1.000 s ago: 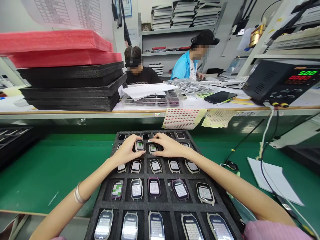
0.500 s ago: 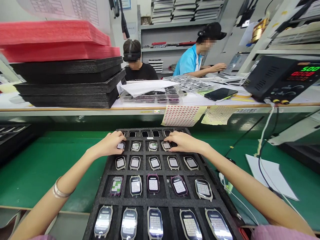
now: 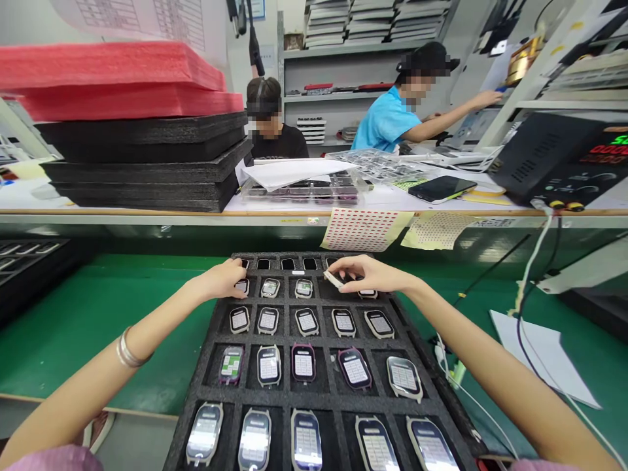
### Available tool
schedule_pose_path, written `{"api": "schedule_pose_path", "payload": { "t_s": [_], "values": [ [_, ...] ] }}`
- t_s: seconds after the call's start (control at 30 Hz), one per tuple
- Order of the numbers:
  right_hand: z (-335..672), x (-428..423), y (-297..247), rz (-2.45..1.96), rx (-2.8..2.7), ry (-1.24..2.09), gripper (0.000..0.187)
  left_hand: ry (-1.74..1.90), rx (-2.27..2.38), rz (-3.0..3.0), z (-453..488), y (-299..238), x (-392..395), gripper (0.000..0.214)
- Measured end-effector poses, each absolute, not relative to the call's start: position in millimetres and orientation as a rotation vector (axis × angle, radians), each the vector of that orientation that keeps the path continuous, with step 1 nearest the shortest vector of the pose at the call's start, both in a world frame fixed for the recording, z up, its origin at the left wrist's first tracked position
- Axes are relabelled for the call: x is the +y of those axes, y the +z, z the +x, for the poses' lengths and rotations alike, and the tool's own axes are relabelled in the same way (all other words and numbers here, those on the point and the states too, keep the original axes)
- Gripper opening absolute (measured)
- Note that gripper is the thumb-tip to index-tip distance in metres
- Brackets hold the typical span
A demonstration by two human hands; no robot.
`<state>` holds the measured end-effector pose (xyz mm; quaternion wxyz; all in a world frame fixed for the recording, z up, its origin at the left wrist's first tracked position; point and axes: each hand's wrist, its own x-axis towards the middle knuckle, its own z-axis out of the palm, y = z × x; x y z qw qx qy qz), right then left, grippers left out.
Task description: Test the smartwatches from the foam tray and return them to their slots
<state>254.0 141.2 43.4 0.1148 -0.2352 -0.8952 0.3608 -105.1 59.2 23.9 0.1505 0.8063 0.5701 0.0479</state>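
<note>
Lifted watch [image 3: 334, 280]: tipped on edge at second-far row, fourth cell; face-up earlier.
Right hand [image 3: 370, 272]: thumb and fingers pinched on it.
Left hand [image 3: 223, 278]: half-curled around end watch [image 3: 242, 286], same row; can't tell if gripped.
Foam tray [image 3: 314, 396]: on green bench [image 3: 122, 294].

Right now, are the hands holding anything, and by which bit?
The right hand holds a tilted watch body, pinched by its edges. The left hand is at another watch body in the foam tray; whether it grips it, I can't tell.
</note>
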Motion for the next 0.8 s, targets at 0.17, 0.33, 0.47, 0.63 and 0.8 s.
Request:
{"api": "schedule_pose_path", "payload": {
  "t_s": [0.17, 0.33, 0.47, 0.63, 0.8],
  "values": [
    [244.5, 113.9, 43.8, -0.6, -2.36, 1.251, 0.055, 0.547, 1.479, 2.165, -110.5, 21.7, 56.2, 0.031],
    [218.2, 72.7, 43.3, -0.561, -1.853, 1.59, 0.064, 0.996, 1.232, 1.902, -81.4, 34.8, 27.7, 0.043],
    [200.3, 48.9, 49.8, -0.607, -1.713, 1.582, 0.055, 1.405, 0.845, 1.324, -36.8, 59.1, 3.1, 0.052],
    [197.3, 31.0, 49.9, -0.722, -1.574, 1.577, 0.052, 1.371, 0.722, 0.871, -4.8, 71.5, -8.0, 0.038],
    [204.5, 27.8, 43.4, -0.711, -1.546, 1.603, 0.059, 1.353, 0.701, 0.737, 6.3, 60.1, -14.4, 0.036]
  ]
}}
